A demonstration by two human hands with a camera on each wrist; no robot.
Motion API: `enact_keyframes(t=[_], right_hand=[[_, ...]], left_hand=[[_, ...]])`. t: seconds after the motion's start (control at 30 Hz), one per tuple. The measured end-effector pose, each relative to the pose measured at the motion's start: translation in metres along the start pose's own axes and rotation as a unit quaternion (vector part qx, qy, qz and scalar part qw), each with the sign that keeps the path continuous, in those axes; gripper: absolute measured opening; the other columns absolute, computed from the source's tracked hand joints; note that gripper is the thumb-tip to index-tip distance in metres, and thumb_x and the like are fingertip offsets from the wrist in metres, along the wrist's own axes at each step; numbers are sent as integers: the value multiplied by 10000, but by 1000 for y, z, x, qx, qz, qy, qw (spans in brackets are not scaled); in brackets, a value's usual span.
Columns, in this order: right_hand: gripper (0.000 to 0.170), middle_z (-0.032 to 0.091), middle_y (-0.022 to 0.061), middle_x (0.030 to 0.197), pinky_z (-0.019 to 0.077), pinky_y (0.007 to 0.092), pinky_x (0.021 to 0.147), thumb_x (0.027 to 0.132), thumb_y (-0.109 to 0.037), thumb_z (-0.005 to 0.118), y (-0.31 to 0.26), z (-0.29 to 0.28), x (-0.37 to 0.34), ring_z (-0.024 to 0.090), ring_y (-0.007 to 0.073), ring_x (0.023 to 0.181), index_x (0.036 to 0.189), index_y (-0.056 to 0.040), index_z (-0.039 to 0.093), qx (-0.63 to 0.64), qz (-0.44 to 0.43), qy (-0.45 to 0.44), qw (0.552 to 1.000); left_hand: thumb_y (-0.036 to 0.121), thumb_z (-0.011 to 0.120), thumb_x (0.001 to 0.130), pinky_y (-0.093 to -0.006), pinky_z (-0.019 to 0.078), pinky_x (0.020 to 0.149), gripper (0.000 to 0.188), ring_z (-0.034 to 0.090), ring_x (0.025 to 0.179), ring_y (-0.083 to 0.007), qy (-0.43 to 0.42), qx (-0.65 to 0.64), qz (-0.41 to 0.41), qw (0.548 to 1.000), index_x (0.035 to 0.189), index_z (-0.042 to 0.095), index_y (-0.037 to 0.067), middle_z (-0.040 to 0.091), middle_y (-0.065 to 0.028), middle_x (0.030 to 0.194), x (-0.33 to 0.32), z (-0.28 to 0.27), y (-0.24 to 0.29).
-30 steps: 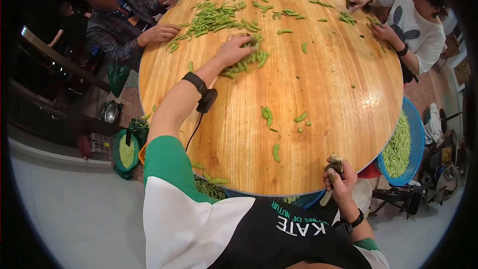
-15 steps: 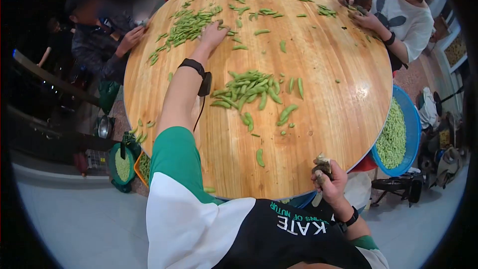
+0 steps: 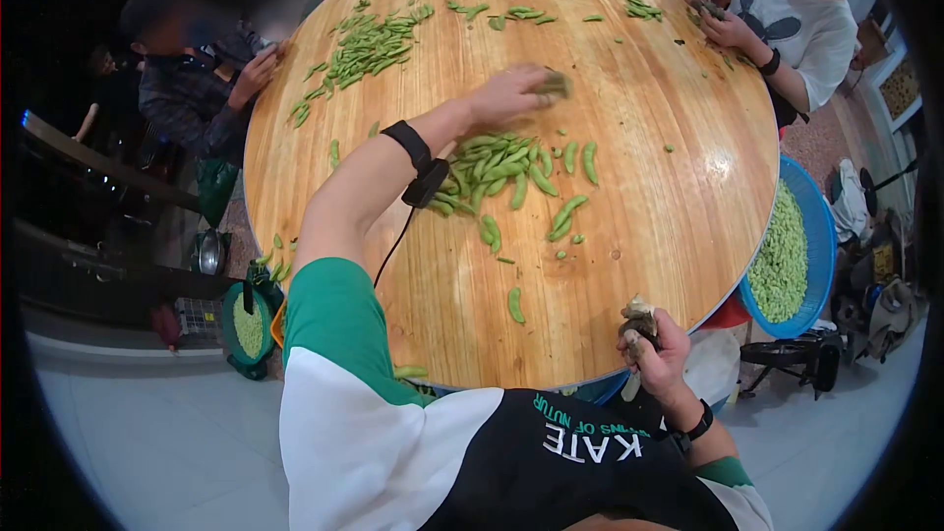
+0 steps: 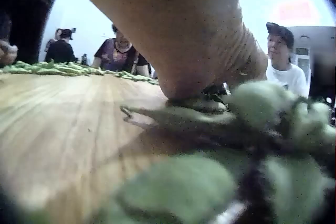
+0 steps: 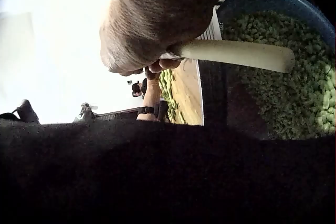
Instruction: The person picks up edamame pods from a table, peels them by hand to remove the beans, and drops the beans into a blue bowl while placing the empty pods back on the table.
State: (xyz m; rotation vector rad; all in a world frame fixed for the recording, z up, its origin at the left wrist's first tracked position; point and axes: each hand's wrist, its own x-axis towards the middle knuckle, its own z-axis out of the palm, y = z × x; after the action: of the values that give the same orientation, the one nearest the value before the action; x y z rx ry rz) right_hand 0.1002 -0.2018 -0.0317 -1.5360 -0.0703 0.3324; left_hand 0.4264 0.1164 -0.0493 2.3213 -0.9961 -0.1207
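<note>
Green pods (image 3: pixel 492 172) lie in a loose pile at the middle of the wooden table (image 3: pixel 629 256). Just beyond it, my left hand (image 3: pixel 511 96) reaches across with fingers extended; its blurred tips look greenish-brown, and whether a pod is under them is unclear. The left wrist view has the hand (image 4: pixel 199 35) low over the wood, pods (image 4: pixel 178 187) close in front. At the table's near edge my right hand (image 3: pixel 661 352) grips a tool with a pale handle (image 3: pixel 631 388), its fingers dark-wrapped. This handle (image 5: pixel 241 55) sticks out of the hand (image 5: pixel 152 24) in the right wrist view.
A larger pod heap (image 3: pixel 369 47) lies at the far left, with scattered pods around. Two people sit across at left and right, hands at the table. A blue basin (image 3: pixel 782 265) of shelled beans stands right of the table, a green basin (image 3: pixel 248 324) at left.
My left hand has gone out to the far heap, then come back right and nearer, behind the central pile. That pile appears larger than at first. My right hand keeps its grip.
</note>
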Motion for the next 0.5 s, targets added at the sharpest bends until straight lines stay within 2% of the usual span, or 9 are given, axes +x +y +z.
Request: enact_keyframes(t=[0.03, 0.1, 0.13, 0.2, 0.23, 0.3, 0.37, 0.43, 0.5], right_hand=[[264, 618, 47, 760, 377, 180, 446, 865, 28, 517, 1, 0, -1, 474, 36, 497, 1127, 15, 536, 13, 2, 0, 1000], [270, 614, 48, 762, 374, 179, 444, 867, 30, 509, 3, 1, -1, 468, 36, 494, 1135, 12, 533, 10, -6, -3, 1000], [270, 610, 48, 763, 375, 178, 444, 868, 30, 505, 4, 1, -1, 465, 36, 494, 1136, 10, 532, 12, -4, 5, 1000], [270, 605, 48, 764, 375, 177, 444, 870, 31, 501, 5, 1, -2, 462, 37, 495, 1137, 8, 532, 12, -3, 9, 1000], [272, 599, 49, 762, 374, 178, 442, 872, 29, 499, 5, 1, -2, 461, 39, 496, 1141, 6, 530, 26, 0, 14, 1000], [274, 593, 51, 761, 373, 178, 440, 873, 28, 498, 5, 2, -1, 460, 41, 497, 1145, 4, 528, 39, 3, 6, 999], [277, 585, 56, 754, 365, 182, 429, 878, 28, 495, 7, 2, -1, 455, 44, 492, 1153, 4, 523, 39, -3, 14, 999], [277, 579, 57, 744, 355, 188, 418, 881, 26, 498, 9, 2, -1, 446, 46, 479, 1156, 4, 522, 43, 2, 15, 999], [274, 578, 58, 740, 349, 188, 415, 884, 22, 500, 9, 1, 0, 438, 46, 470, 1157, 6, 522, 49, -7, 14, 999]], left_hand=[[373, 560, 890, -398, 303, 1061, 545, 403, 1261, -328, 2, -1, -4, 1000, 1328, 474, 60, 497, -164, 1308, -2, 8, 10], [334, 570, 894, -383, 306, 1057, 555, 408, 1257, -295, -27, 56, 62, 996, 1347, 444, 38, 498, -174, 1299, -5, 18, 31], [334, 570, 894, -383, 306, 1057, 555, 408, 1257, -295, -25, 57, 60, 996, 1347, 444, 38, 498, -174, 1299, -8, 19, 43], [336, 581, 889, -365, 320, 1054, 580, 425, 1250, -262, -94, -26, 106, 990, 1355, 427, 26, 498, -167, 1307, -15, 19, 68], [336, 581, 889, -365, 320, 1054, 580, 425, 1250, -262, -90, -26, 101, 990, 1355, 427, 26, 498, -167, 1307, -20, 20, 82], [408, 591, 876, -386, 387, 993, 610, 512, 1149, -268, -185, -221, 17, 957, 1364, 431, 78, 544, -139, 1243, -35, 15, 109], [405, 605, 873, -365, 396, 995, 608, 506, 1175, -245, -184, -242, -6, 953, 1361, 440, 81, 533, -132, 1291, -48, 1, 123], [384, 619, 870, -333, 395, 999, 585, 499, 1194, -225, 1, -102, -61, 993, 1341, 468, 70, 531, -126, 1313, -67, -20, 116], [412, 607, 873, -336, 390, 1010, 567, 509, 1193, -241, 143, -155, -127, 969, 1298, 515, 49, 544, -139, 1301, -105, -46, 76]])
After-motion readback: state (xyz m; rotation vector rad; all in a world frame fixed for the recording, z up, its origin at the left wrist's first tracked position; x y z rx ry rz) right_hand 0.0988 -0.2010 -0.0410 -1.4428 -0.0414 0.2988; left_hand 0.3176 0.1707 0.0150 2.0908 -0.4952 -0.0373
